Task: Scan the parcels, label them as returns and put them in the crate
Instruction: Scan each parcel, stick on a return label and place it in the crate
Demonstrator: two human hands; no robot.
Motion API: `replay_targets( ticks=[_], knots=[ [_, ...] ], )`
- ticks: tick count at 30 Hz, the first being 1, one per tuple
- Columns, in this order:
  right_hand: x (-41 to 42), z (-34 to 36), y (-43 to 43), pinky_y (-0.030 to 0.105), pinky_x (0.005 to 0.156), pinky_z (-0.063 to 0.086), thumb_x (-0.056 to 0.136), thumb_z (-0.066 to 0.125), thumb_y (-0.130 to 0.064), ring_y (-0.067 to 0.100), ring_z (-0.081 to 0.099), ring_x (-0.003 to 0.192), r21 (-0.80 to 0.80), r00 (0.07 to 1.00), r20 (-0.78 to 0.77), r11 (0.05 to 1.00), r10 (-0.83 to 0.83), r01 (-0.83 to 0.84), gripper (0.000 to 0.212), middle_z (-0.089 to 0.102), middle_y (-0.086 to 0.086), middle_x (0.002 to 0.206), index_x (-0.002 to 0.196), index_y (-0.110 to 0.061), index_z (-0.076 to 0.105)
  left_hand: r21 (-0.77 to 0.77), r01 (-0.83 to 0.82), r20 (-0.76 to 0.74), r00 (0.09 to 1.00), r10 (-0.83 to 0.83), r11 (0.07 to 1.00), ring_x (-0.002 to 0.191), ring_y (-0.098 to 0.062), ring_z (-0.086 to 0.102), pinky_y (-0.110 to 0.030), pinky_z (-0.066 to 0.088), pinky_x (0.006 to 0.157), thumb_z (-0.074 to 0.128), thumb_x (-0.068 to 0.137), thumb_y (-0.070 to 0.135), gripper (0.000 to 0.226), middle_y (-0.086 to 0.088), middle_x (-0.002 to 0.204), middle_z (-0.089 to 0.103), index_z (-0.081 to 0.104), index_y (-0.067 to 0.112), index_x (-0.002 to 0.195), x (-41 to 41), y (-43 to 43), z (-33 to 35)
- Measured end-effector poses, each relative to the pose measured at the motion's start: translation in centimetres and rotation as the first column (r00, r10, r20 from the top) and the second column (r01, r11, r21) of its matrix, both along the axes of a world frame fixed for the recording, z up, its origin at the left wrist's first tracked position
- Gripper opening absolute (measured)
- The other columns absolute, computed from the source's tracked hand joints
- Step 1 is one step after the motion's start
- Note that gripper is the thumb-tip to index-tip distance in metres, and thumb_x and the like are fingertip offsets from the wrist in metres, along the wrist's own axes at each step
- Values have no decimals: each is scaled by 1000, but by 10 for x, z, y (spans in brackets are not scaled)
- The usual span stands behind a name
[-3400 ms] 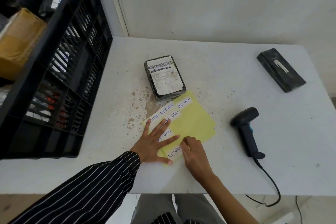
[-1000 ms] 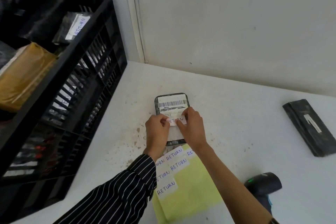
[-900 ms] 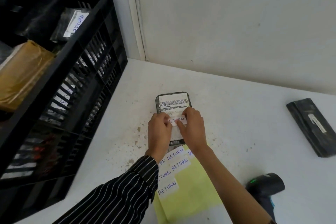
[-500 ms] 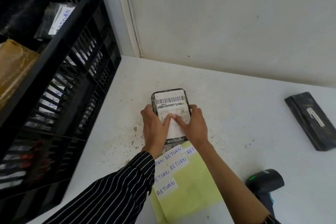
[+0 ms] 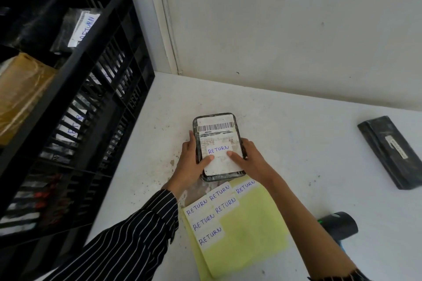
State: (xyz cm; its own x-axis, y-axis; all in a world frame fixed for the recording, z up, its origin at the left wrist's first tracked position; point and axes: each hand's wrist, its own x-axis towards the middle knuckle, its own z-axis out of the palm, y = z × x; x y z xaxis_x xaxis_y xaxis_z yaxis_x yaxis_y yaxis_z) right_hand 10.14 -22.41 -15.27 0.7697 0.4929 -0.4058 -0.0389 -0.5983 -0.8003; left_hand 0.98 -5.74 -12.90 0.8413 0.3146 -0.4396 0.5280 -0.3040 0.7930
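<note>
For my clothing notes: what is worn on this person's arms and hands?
The left hand and right hand show no gloves, rings or watch. A long black sleeve with thin white stripes covers the left arm to the wrist; the right forearm is uncovered, with striped fabric near the elbow.

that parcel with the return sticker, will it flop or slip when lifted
Likely stiff: the parcel has a flat, boxy shape. Its glossy wrap may be slippery, so the left hand and right hand gripping its sides looks sensible. Lying flat, it should not roll.
</note>
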Motion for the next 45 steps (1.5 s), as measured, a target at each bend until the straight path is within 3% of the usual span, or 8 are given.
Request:
replay_targets(
  ticks=[4, 8, 15, 24, 31, 36, 39, 45],
  knots=[
    [-4, 0, 0, 42, 89, 54, 82, 53, -58, 19, 59, 107, 32, 995, -75, 997, -69, 72, 54, 56, 5, 116, 124, -24, 52, 2, -61, 51, 997, 61, 998, 121, -19, 44, -28, 40, 98, 55, 94, 27, 74, -7, 132, 37, 10, 28, 152, 1, -3, -2],
    [-18, 11, 11, 42, 90, 49, 100, 40, -35, 25, 55, 103, 19, 977, 4, 977, -213, 213, 29, 53, 10, 106, 111, -12, 55, 43, -278, 100, 957, 273, 960, 118, -20, 49, -36, 42, 97, 49, 97, 31, 50, -4, 128, 46, 34, 23, 143, 5, -16, -6],
    [-36, 61, 11, 39, 82, 57, 98, 45, -41, 18, 65, 99, 234, 960, -27, 932, -277, 276, 32, 65, 1, 107, 119, -18, 53, -75, -326, 198, 921, 335, 942, 111, -19, 56, -43, 50, 94, 51, 96, 34, 45, -2, 127, 54, 39, 30, 139, -5, -11, 30],
    [-82, 167, 35, 27, 72, 57, 95, 53, -34, 8, 69, 92, 539, 966, -150, 802, -208, 257, 30, 69, -4, 108, 123, -27, 49, -126, -352, 505, 782, 366, 927, 92, 7, 61, -11, 50, 74, 55, 93, 30, 38, 13, 110, 62, 48, 31, 131, -71, 12, 135],
    [-124, 242, 82, 35, 80, 57, 93, 55, -31, 14, 69, 98, 684, 989, -142, 720, -28, 119, 29, 71, -2, 107, 121, -25, 52, 209, -470, 674, 705, 222, 858, 118, -3, 52, -25, 46, 94, 51, 91, 50, 52, 12, 129, 55, 44, 29, 138, -158, 51, 205],
    [-147, 282, 140, 33, 82, 57, 93, 56, -30, 14, 68, 99, 749, 991, -86, 663, 98, 0, 29, 70, 0, 109, 120, -20, 53, 406, -626, 716, 671, 194, 666, 117, -1, 48, -11, 36, 97, 54, 91, 42, 38, 16, 125, 53, 48, 33, 128, -231, 91, 223],
    [-160, 295, 186, 28, 79, 56, 94, 55, -33, 11, 67, 98, 746, 984, -11, 656, 180, -112, 29, 67, -1, 112, 120, -21, 51, 483, -663, 662, 704, 257, 571, 125, 2, 36, -30, 32, 108, 47, 91, 54, 49, 17, 133, 45, 45, 30, 134, -267, 116, 214],
    [-174, 300, 267, 25, 75, 52, 94, 56, -34, 11, 59, 90, 463, 824, 334, 681, 459, -567, 32, 56, 4, 112, 121, -22, 44, 576, -580, 499, 808, 313, 576, 142, 3, -17, -32, -9, 118, 12, 75, 87, 98, 18, 156, -8, 6, 26, 151, -304, 146, 170]
  ],
)
